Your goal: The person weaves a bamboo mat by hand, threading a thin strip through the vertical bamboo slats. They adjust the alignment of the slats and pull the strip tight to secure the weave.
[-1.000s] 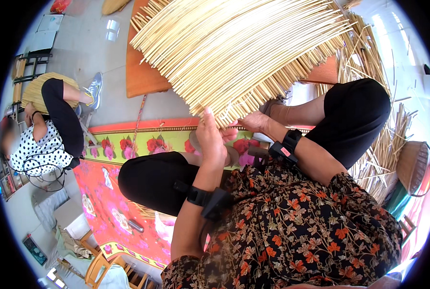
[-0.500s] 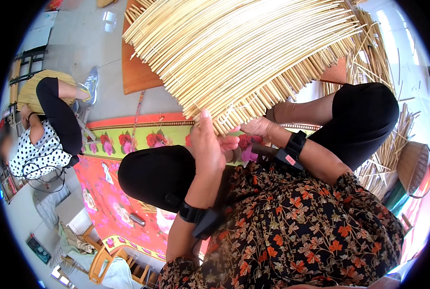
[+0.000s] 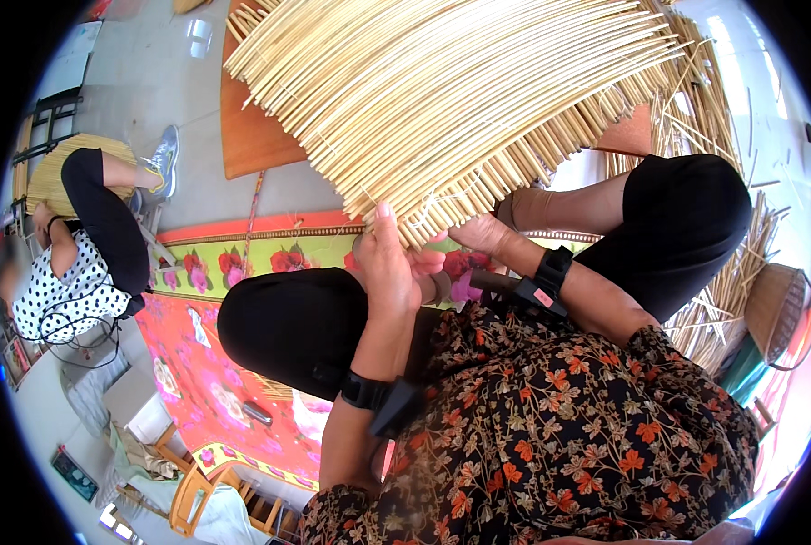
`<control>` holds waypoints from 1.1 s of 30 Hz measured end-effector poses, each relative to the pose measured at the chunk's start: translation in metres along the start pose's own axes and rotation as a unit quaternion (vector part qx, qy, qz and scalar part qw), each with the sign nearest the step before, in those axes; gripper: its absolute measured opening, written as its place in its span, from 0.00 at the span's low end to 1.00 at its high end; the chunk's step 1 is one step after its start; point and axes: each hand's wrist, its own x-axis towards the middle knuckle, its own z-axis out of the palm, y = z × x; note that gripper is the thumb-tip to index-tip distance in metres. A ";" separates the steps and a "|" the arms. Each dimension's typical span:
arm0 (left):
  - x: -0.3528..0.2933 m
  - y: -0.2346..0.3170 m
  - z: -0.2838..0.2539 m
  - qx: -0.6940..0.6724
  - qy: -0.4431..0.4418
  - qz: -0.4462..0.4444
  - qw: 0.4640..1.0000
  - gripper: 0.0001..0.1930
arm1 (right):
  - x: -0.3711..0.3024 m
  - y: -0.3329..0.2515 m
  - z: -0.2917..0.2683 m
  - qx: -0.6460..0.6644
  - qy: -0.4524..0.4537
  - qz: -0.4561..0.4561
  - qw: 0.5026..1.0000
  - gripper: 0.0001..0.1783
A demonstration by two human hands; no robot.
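Observation:
A mat of pale straw-like stalks (image 3: 460, 100), bound side by side with white thread, reaches from my lap toward the far side. At its near left corner, my left hand (image 3: 393, 272) is closed on the edge, thumb on top and fingers curled underneath. White thread (image 3: 437, 202) lies in loose strands over the stalk ends by that corner. My right hand (image 3: 481, 233) is tucked against the near edge, its fingers hidden under the stalks.
A brown board (image 3: 258, 132) lies beneath the mat. Loose stalks (image 3: 696, 309) and a woven basket (image 3: 775, 313) are at the right. Flowered red cloth (image 3: 187, 336) spreads at the left, where another person (image 3: 74, 282) sits with a round straw piece (image 3: 60, 186).
The whole view has shifted slightly. Both hands stay at the mat's near edge, and their grip looks much the same.

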 end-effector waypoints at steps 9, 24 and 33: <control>0.000 0.004 0.003 0.002 0.026 -0.016 1.000 0.29 | 0.012 -0.057 -0.026 0.190 -0.068 0.243 0.949 0.11; 0.005 -0.003 0.000 -0.010 -0.005 -0.001 1.000 0.28 | 0.010 0.010 0.014 -0.028 0.064 -0.061 0.996 0.14; 0.002 -0.003 -0.001 -0.015 -0.006 0.000 1.000 0.28 | 0.007 0.025 0.020 -0.092 0.066 -0.092 0.989 0.17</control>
